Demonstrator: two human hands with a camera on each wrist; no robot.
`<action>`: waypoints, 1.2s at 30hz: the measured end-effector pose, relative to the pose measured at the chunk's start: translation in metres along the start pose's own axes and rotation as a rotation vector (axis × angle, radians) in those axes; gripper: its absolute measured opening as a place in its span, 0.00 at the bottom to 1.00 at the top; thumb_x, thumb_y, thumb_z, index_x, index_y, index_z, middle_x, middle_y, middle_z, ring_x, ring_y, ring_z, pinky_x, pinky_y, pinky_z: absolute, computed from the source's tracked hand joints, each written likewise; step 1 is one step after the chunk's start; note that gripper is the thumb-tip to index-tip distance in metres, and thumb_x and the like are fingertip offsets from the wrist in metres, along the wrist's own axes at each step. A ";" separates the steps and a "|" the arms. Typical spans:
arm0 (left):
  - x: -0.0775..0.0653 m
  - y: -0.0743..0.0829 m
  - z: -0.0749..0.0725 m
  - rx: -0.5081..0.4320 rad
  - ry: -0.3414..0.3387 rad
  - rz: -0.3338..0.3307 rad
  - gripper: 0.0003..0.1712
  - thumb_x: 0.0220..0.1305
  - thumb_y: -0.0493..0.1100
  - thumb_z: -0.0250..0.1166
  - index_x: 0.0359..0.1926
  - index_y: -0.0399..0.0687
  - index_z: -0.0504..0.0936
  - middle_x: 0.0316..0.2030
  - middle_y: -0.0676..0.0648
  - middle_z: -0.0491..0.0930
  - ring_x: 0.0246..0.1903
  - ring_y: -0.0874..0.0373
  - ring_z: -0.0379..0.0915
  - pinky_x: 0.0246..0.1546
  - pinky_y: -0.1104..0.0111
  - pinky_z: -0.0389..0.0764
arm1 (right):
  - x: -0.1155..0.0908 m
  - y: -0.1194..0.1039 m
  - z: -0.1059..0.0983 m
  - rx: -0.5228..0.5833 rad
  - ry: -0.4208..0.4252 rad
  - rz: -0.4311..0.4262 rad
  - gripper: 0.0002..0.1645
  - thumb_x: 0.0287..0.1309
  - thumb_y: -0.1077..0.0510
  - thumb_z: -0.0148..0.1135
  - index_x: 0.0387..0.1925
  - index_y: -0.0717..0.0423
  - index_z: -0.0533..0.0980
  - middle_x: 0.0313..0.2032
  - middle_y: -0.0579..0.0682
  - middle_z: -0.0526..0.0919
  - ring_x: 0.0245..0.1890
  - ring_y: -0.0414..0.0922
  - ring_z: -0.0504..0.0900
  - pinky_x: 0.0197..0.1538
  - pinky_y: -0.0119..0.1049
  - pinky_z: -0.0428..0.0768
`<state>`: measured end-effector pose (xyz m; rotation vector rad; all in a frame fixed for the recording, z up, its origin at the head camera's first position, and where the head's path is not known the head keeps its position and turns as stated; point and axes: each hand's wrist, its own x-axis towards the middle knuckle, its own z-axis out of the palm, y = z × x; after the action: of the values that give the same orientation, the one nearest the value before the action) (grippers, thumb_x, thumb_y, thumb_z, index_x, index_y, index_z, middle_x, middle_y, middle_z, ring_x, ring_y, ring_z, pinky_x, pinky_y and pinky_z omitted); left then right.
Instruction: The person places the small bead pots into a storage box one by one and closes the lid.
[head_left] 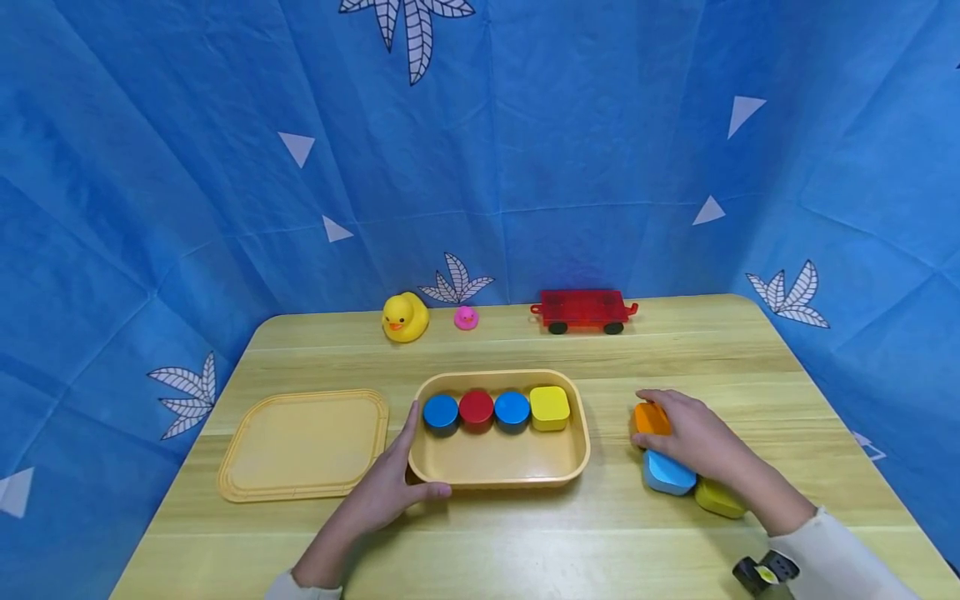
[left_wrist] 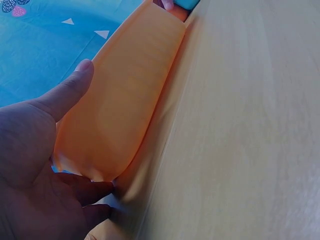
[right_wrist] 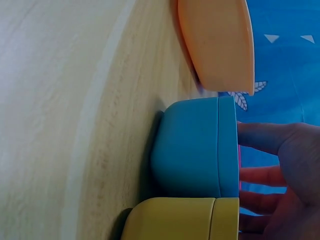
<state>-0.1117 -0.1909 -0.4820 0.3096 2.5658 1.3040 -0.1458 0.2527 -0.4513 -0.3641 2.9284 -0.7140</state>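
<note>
My left hand (head_left: 390, 472) holds the left front corner of a beige plastic box (head_left: 495, 482); it looks orange in the left wrist view, with the thumb along one side and fingers at the end. Inside, along the back wall, stand two blue round containers (head_left: 441, 412) (head_left: 512, 409), a red round one (head_left: 476, 408) and a yellow square one (head_left: 550, 405). To the right, my right hand (head_left: 697, 433) grips a small orange container (head_left: 652, 419) between thumb and fingers. Touching distance from that hand are a light-blue container (right_wrist: 195, 147) and a yellow-green one (right_wrist: 172, 220).
A beige lid (head_left: 303, 442) lies flat left of the box. Along the table's back edge stand a yellow toy duck (head_left: 406, 317), a small pink duck (head_left: 466, 317) and a red toy wagon (head_left: 582, 309). Behind hangs a blue patterned cloth (head_left: 570, 150).
</note>
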 end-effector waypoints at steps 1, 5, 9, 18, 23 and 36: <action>0.000 0.000 0.000 0.000 0.001 0.000 0.74 0.55 0.56 0.79 0.83 0.62 0.31 0.82 0.44 0.43 0.80 0.45 0.41 0.78 0.47 0.48 | 0.001 0.000 0.000 0.005 -0.002 -0.001 0.41 0.60 0.47 0.74 0.67 0.66 0.72 0.62 0.71 0.76 0.60 0.69 0.76 0.61 0.67 0.75; 0.000 -0.001 0.000 0.002 0.006 0.003 0.74 0.55 0.56 0.79 0.83 0.62 0.31 0.82 0.44 0.43 0.80 0.44 0.42 0.78 0.47 0.49 | 0.004 0.001 0.000 0.009 -0.005 -0.006 0.38 0.60 0.49 0.75 0.64 0.69 0.74 0.60 0.71 0.78 0.57 0.67 0.78 0.60 0.65 0.77; 0.000 0.000 0.001 0.001 0.010 0.006 0.74 0.55 0.56 0.80 0.83 0.63 0.31 0.82 0.43 0.44 0.80 0.44 0.42 0.77 0.46 0.49 | 0.005 0.001 -0.001 0.005 0.003 -0.015 0.37 0.60 0.50 0.74 0.63 0.70 0.74 0.59 0.71 0.79 0.56 0.66 0.78 0.60 0.65 0.77; 0.000 -0.002 0.001 0.011 0.007 0.010 0.74 0.55 0.58 0.79 0.83 0.62 0.31 0.82 0.43 0.43 0.80 0.44 0.42 0.77 0.46 0.49 | 0.004 -0.007 -0.008 0.006 0.032 -0.049 0.37 0.62 0.51 0.73 0.65 0.69 0.74 0.61 0.70 0.78 0.60 0.68 0.77 0.62 0.66 0.75; 0.000 -0.002 0.000 0.006 0.003 0.009 0.74 0.55 0.59 0.79 0.83 0.63 0.30 0.82 0.44 0.43 0.80 0.44 0.41 0.78 0.46 0.49 | 0.004 -0.017 -0.015 0.014 0.043 -0.073 0.37 0.63 0.49 0.72 0.66 0.67 0.74 0.61 0.69 0.78 0.59 0.67 0.77 0.61 0.65 0.77; 0.000 -0.002 0.001 -0.006 0.007 0.015 0.74 0.54 0.58 0.80 0.83 0.64 0.31 0.82 0.43 0.44 0.80 0.43 0.41 0.77 0.46 0.49 | 0.009 -0.054 -0.023 0.066 0.070 -0.173 0.37 0.65 0.44 0.70 0.68 0.61 0.74 0.59 0.60 0.81 0.53 0.56 0.81 0.55 0.55 0.82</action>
<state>-0.1112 -0.1917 -0.4842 0.3246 2.5694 1.3206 -0.1470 0.2135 -0.4065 -0.6030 2.9556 -0.8602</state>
